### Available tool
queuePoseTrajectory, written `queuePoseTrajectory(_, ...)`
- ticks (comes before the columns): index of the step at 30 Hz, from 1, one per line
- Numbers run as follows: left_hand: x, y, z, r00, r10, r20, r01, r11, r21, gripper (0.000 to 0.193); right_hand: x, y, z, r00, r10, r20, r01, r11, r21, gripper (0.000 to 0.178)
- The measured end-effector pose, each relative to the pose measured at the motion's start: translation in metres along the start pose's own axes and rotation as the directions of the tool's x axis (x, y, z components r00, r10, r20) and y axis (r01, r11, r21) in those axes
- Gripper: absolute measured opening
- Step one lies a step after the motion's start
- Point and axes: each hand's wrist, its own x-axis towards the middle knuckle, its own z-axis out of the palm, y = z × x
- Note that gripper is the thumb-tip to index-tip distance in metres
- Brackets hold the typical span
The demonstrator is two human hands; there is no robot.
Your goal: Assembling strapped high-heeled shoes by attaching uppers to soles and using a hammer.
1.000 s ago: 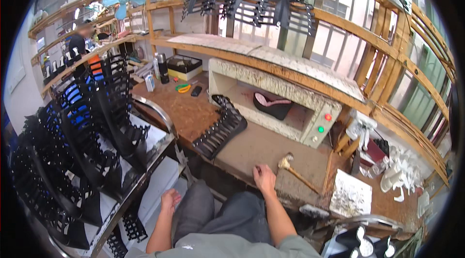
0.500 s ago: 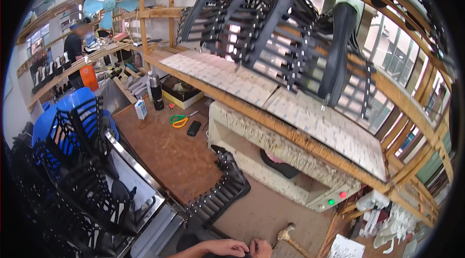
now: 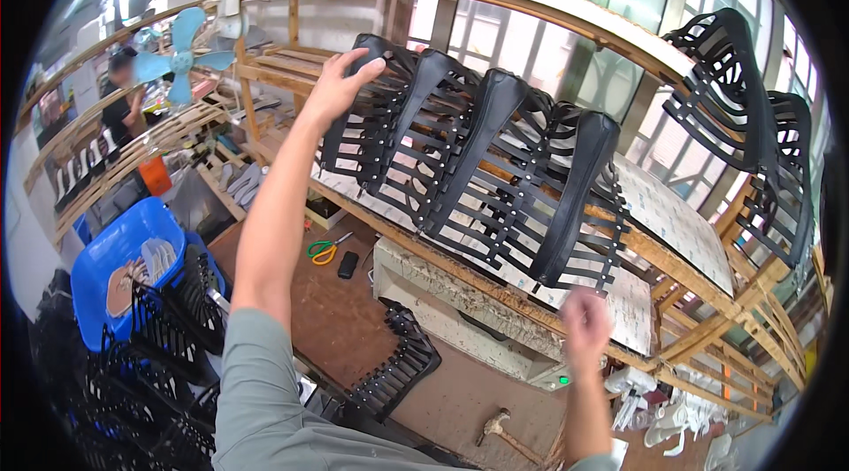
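Note:
My left hand [image 3: 340, 82] reaches up and rests on the top of the leftmost black strapped shoe upper [image 3: 364, 108], fingers spread over its curved edge. Several such black strapped uppers [image 3: 504, 179] hang in a row over a wooden rail [image 3: 495, 4]. My right hand [image 3: 584, 325] is raised below the row, blurred, fingers loosely curled, holding nothing I can make out. Another black upper [image 3: 393, 365] lies flat on the brown workbench [image 3: 318, 312] below.
A blue tub [image 3: 119, 250] and racks of black uppers [image 3: 133, 365] stand at the left. Scissors [image 3: 323, 250], a small dark device [image 3: 348, 265] and a hammer [image 3: 500, 431] lie on the bench. More black uppers [image 3: 743, 108] hang at the right. Another person [image 3: 119, 104] stands far left.
The view has tilted upward. My left arm has risen from my lap to the hanging uppers, and my right hand has lifted off the bench into the air.

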Motion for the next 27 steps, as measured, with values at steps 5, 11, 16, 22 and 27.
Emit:
queuePoseTrajectory(5, 0.064, -0.026, 0.041, 0.926, -0.021, 0.376, 0.133, 0.952, -0.274, 0.060, 0.171, -0.065, 0.000, 0.993, -0.110, -0.051, 0.064, 0.835, -0.547, 0.070)
queuePoseTrajectory(11, 0.013, 0.104, 0.090, 0.913, -0.105, 0.395, 0.010, 0.972, 0.234, 0.116, 0.257, -0.037, 0.024, 0.974, 0.223, -0.042, -0.208, 0.806, -0.554, 0.105)
queuePoseTrajectory(16, -0.019, 0.118, 0.115, 0.958, -0.129, 0.256, -0.011, 0.875, 0.484, 0.133, 0.243, -0.055, 0.062, 0.989, 0.111, -0.100, -0.149, 0.734, -0.663, 0.100)
queuePoseTrajectory(22, -0.036, 0.122, 0.131, 0.953, -0.206, 0.220, 0.095, 0.899, 0.428, 0.121, 0.226, -0.043, 0.096, 0.991, -0.098, -0.093, -0.004, 0.665, -0.747, 0.064)
queuePoseTrajectory(27, -0.012, 0.115, 0.129, 0.908, -0.342, 0.243, 0.220, 0.881, 0.419, 0.120, 0.221, -0.050, 0.078, 0.989, -0.101, -0.104, 0.010, 0.766, -0.643, 0.079)
